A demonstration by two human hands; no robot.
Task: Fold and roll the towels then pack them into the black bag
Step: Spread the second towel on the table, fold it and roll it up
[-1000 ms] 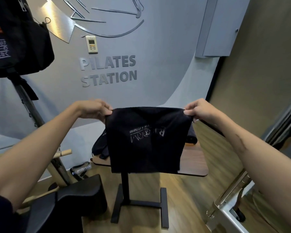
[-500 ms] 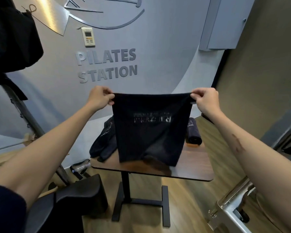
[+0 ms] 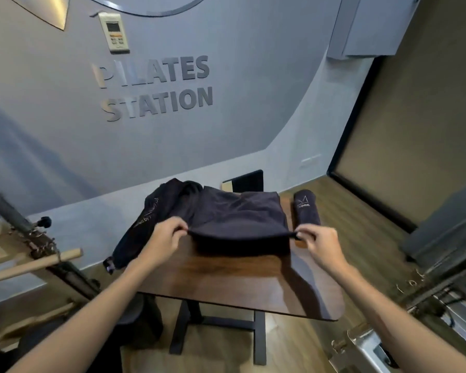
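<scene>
Fingers of left hand (image 3: 165,236) and right hand (image 3: 318,239) pinch near corners of dark towel (image 3: 237,216) on wooden table (image 3: 226,286); one rolled towel (image 3: 306,210) right of it, crumpled black bag (image 3: 148,214) left.

Both hands have lowered the towel (image 3: 240,214) from mid-air onto the table (image 3: 226,286).

Both hands pinch the near corners of a dark towel (image 3: 240,214) lying on the wooden counter (image 3: 226,281): left hand (image 3: 164,238), right hand (image 3: 318,240). A rolled towel (image 3: 306,208) lies just beyond the right hand; crumpled dark cloth (image 3: 145,219) lies beyond the left hand.
</scene>
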